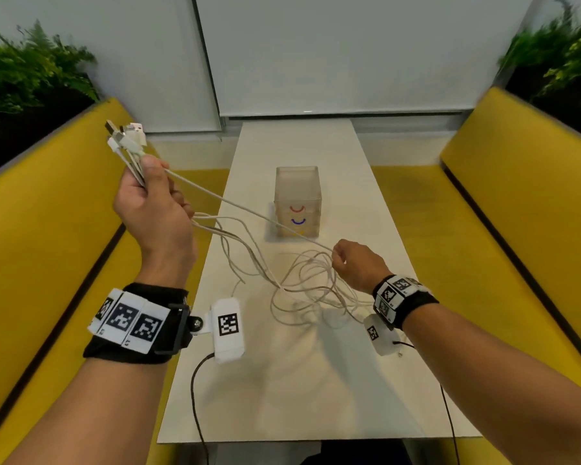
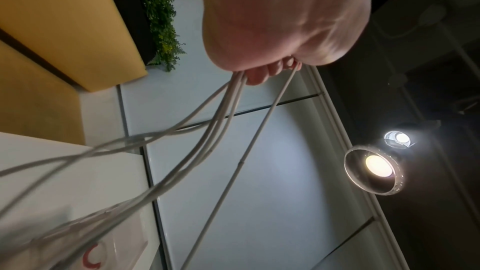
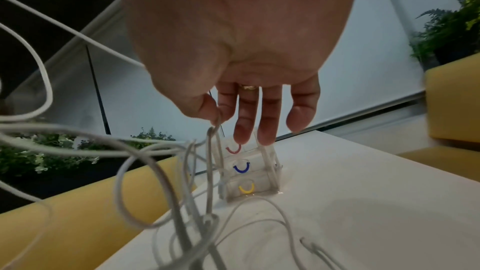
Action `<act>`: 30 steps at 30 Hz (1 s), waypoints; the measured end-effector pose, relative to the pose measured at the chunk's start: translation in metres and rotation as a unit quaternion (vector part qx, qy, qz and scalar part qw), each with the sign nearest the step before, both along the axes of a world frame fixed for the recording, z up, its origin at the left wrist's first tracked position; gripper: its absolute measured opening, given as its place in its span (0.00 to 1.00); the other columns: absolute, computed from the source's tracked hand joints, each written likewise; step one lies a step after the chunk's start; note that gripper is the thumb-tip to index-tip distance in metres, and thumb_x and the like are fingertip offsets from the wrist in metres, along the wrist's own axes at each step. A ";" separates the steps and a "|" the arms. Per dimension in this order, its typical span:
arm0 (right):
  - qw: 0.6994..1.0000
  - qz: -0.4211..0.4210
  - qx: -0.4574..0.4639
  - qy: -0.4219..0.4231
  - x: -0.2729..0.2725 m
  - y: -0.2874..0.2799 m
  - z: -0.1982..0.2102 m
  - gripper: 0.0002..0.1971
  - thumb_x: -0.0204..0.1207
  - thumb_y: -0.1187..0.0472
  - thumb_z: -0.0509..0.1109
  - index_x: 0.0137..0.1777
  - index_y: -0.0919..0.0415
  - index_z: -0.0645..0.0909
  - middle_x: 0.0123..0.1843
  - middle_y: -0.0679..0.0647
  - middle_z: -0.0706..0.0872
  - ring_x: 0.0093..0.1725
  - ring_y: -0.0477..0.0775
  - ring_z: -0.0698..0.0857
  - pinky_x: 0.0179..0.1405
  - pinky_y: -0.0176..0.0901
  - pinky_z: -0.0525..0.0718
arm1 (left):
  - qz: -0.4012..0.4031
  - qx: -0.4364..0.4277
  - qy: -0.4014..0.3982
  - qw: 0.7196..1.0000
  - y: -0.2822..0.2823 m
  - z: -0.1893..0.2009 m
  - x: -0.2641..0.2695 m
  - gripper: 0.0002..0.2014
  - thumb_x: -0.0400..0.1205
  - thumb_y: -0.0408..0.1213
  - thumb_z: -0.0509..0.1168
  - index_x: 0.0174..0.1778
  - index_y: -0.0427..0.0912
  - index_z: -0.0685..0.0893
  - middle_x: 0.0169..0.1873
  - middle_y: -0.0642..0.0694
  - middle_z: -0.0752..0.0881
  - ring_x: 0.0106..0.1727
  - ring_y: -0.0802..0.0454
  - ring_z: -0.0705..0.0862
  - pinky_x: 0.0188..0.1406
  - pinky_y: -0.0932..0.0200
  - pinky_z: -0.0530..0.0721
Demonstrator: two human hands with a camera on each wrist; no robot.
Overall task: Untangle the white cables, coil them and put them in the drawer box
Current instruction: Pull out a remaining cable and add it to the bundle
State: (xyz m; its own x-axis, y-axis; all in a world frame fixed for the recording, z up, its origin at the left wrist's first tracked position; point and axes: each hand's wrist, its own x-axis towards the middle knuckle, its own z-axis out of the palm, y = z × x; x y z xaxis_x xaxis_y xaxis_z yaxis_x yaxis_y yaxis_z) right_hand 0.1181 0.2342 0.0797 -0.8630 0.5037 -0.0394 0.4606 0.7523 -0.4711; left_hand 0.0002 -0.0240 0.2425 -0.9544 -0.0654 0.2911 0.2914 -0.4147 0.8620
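Several white cables (image 1: 309,290) lie in a loose tangle on the white table (image 1: 282,397). My left hand (image 1: 155,186) is raised over the table's left side and grips a bunch of cable ends, whose plugs (image 1: 125,137) stick out above the fist. In the left wrist view the strands (image 2: 228,114) run down from its curled fingers (image 2: 257,75). One taut cable (image 1: 235,203) stretches to my right hand (image 1: 337,260), which pinches a cable (image 3: 211,151) between thumb and index finger (image 3: 226,108). Beyond the tangle stands the clear drawer box (image 1: 297,182), with red, blue and yellow handles (image 3: 242,168) and all drawers closed.
Yellow benches (image 1: 47,229) (image 1: 517,213) flank the narrow table, with green plants (image 1: 31,72) behind them. A white wall panel (image 1: 332,55) closes the far end. Thin black wires (image 1: 195,391) hang from the wrist cameras over the near edge.
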 end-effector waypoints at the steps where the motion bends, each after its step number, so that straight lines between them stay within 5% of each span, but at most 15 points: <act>1: 1.000 -0.004 0.011 -0.006 0.000 0.001 -0.001 0.09 0.82 0.54 0.58 0.50 0.53 0.79 0.46 0.52 0.87 0.45 0.59 0.84 0.43 0.49 0.81 | 0.001 -0.001 0.006 1.000 -0.001 0.001 0.001 0.13 0.92 0.42 0.58 0.41 0.46 0.77 0.24 0.54 0.67 0.24 0.58 0.62 0.20 0.61 0.64; 9: 0.995 -0.039 0.057 -0.070 0.002 0.000 -0.009 0.07 0.79 0.57 0.60 0.50 0.54 0.79 0.44 0.52 0.86 0.42 0.58 0.83 0.38 0.47 0.76 | 0.008 -0.010 0.008 1.000 0.002 -0.006 0.007 0.12 0.91 0.41 0.59 0.42 0.46 0.79 0.24 0.53 0.68 0.24 0.58 0.63 0.20 0.60 0.64; 16: 0.987 -0.041 -0.152 -0.020 0.010 0.016 -0.033 0.09 0.80 0.61 0.70 0.43 0.62 0.91 0.38 0.49 0.91 0.42 0.51 0.88 0.52 0.50 0.88 | -0.008 -0.052 -0.025 0.998 0.005 -0.028 -0.001 0.11 0.86 0.45 0.69 0.41 0.45 0.82 0.23 0.51 0.69 0.22 0.56 0.64 0.19 0.60 0.65; 23: 0.976 -0.064 -0.209 -0.008 0.037 0.042 -0.045 0.02 0.77 0.66 0.76 0.44 0.60 0.89 0.42 0.59 0.92 0.32 0.49 0.85 0.33 0.37 0.82 | -0.022 -0.056 -0.055 0.997 0.016 -0.040 0.002 0.15 0.81 0.47 0.75 0.37 0.46 0.77 0.22 0.53 0.71 0.20 0.58 0.65 0.18 0.61 0.66; 30: 0.971 -0.087 -0.110 -0.195 0.062 0.059 -0.057 0.05 0.77 0.69 0.73 0.46 0.62 0.90 0.42 0.55 0.90 0.40 0.52 0.87 0.42 0.43 0.83 | -0.096 -0.058 -0.074 0.991 0.041 -0.069 0.016 0.17 0.84 0.43 0.73 0.35 0.46 0.73 0.19 0.55 0.68 0.19 0.58 0.62 0.17 0.63 0.63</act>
State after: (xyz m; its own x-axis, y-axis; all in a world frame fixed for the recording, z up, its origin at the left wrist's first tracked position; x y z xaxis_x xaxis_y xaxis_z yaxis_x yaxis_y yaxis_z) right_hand 0.1796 0.2931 0.0225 -0.6638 0.5820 -0.4697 0.7469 0.5485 -0.3760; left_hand 0.0160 0.0168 0.1740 -0.9789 0.1477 0.1415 0.0831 -0.3450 0.9349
